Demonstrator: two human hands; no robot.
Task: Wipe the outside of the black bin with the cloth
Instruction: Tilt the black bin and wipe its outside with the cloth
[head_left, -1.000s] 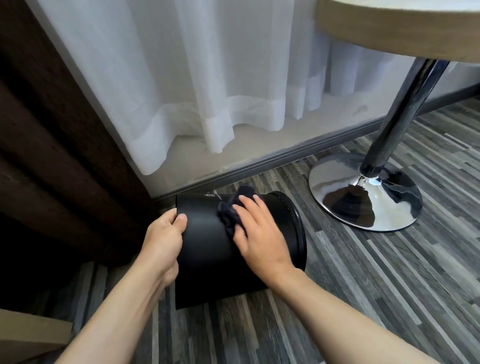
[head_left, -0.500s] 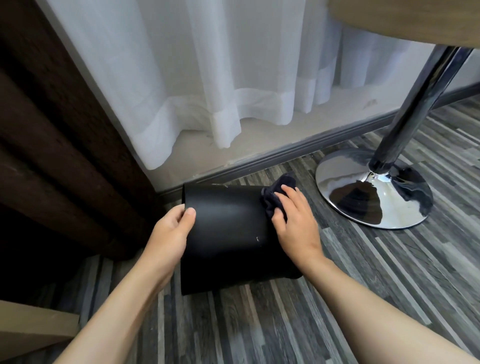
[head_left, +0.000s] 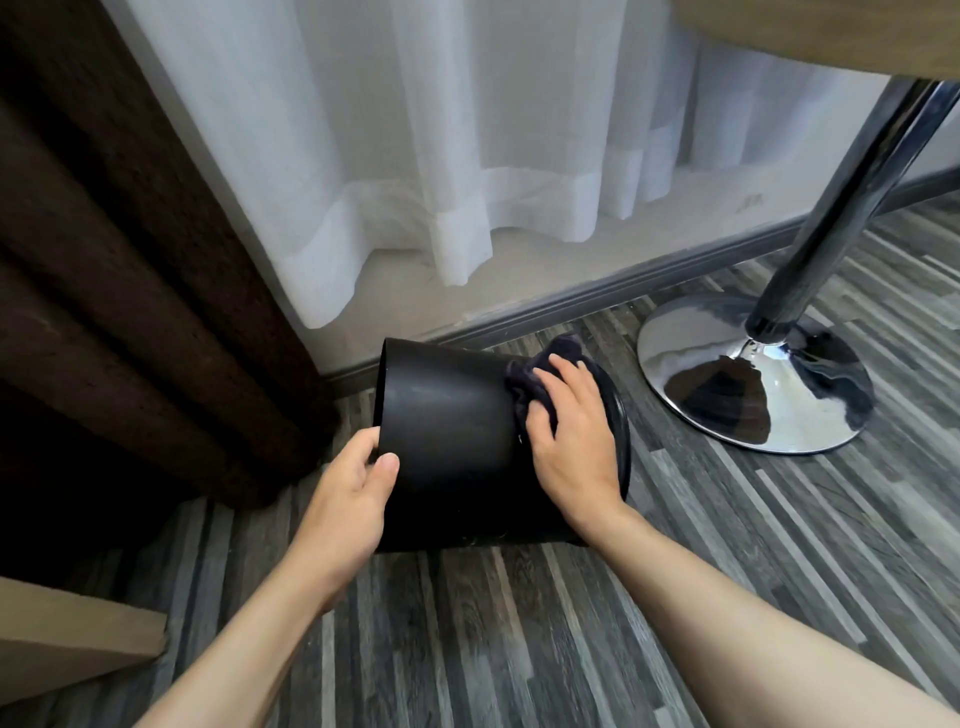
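Note:
The black bin (head_left: 452, 431) lies on its side on the striped wood floor, base end to the left, rim to the right. My left hand (head_left: 353, 488) grips the bin's left edge, thumb on the outer wall and fingers behind the edge. A dark cloth (head_left: 540, 374) is bunched on the bin's upper right side near the rim. My right hand (head_left: 571, 441) lies on the cloth and presses it against the bin's wall. Most of the cloth is hidden under that hand.
A chrome table base (head_left: 753, 374) with its slanted pole (head_left: 852, 176) stands to the right of the bin. White sheer curtain (head_left: 441, 156) and a grey skirting board (head_left: 597, 306) run behind. A dark brown drape (head_left: 114, 260) hangs at left; a wooden corner (head_left: 67, 634) sits lower left.
My right hand slid the cloth rightward along the bin, from its middle to near the rim. The left hand kept its hold on the bin's left edge.

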